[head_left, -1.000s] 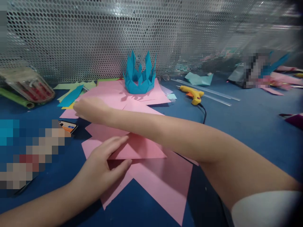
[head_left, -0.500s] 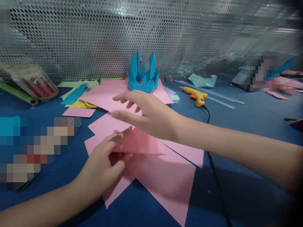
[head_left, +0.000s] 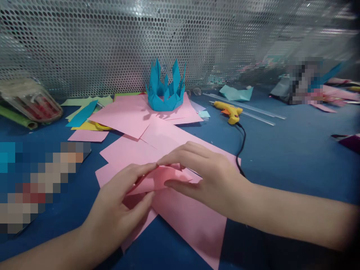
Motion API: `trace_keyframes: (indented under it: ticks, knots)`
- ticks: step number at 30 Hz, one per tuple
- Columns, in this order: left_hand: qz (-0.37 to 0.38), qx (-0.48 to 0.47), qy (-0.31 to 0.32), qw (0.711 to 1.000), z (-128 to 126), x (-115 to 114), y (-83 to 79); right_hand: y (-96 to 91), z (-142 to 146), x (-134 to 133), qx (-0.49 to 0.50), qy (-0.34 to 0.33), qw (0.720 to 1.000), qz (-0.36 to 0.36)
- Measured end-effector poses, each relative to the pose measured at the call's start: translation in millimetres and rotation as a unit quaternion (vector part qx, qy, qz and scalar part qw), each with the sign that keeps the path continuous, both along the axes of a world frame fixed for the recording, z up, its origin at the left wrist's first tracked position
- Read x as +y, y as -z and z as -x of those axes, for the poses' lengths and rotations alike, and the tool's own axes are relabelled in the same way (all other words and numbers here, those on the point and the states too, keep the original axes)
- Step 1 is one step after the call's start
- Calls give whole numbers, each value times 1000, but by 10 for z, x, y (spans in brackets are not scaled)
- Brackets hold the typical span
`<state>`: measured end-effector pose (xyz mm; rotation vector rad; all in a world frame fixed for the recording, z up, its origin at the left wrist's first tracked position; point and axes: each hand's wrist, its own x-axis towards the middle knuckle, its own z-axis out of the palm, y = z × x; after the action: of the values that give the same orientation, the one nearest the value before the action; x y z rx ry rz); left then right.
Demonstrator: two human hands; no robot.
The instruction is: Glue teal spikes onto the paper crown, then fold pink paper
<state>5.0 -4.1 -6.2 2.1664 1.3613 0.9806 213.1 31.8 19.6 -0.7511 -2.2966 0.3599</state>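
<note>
A folded piece of pink paper [head_left: 157, 180] is between my two hands, above several pink paper sheets [head_left: 194, 221] on the blue table. My left hand [head_left: 118, 198] grips its left side, fingers over the top edge and thumb at the lower edge. On the right side, my right hand [head_left: 208, 172] has its fingertips on the paper's top edge and its thumb against the front face. The paper bulges slightly between them. Behind it, a blue folded-paper crown [head_left: 165, 92] stands upright on more pink sheets.
A yellow hot glue gun [head_left: 229, 111] lies at the right with its black cord [head_left: 242, 146] and clear glue sticks [head_left: 261, 118]. Left are a plastic jar [head_left: 32, 99], a green roll [head_left: 19, 117] and coloured paper scraps [head_left: 84, 114]. A perforated metal panel [head_left: 112, 45] borders the back.
My right hand has come down from above the pink sheets onto the folded paper and taken its right side. The paper now curves. My left hand has kept its hold.
</note>
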Motion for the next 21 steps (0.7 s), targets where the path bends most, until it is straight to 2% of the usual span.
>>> trace_keyframes:
  ticks: [4,9,11,14,17,19,21]
  knots:
    - [-58,10,17,998,32,-45,33,-38,-41,-8,3,3,999,-43]
    - [-95,6,39,995,93,-67,59,-6,-119,-17,-26,-48,980,-190]
    - [-122,24,25,992,109,-72,56,42,-145,-13,-15,-51,969,-243]
    - [-173,70,0,982,114,-89,48,120,-196,-4,-3,-60,963,-264]
    - [-233,100,0,967,108,-114,57,164,-267,1,-1,-75,957,-279]
    - [-270,124,23,954,111,-120,71,165,-312,0,-14,-96,946,-309]
    - [-281,168,90,941,124,-103,80,159,-340,-2,-51,-123,940,-315]
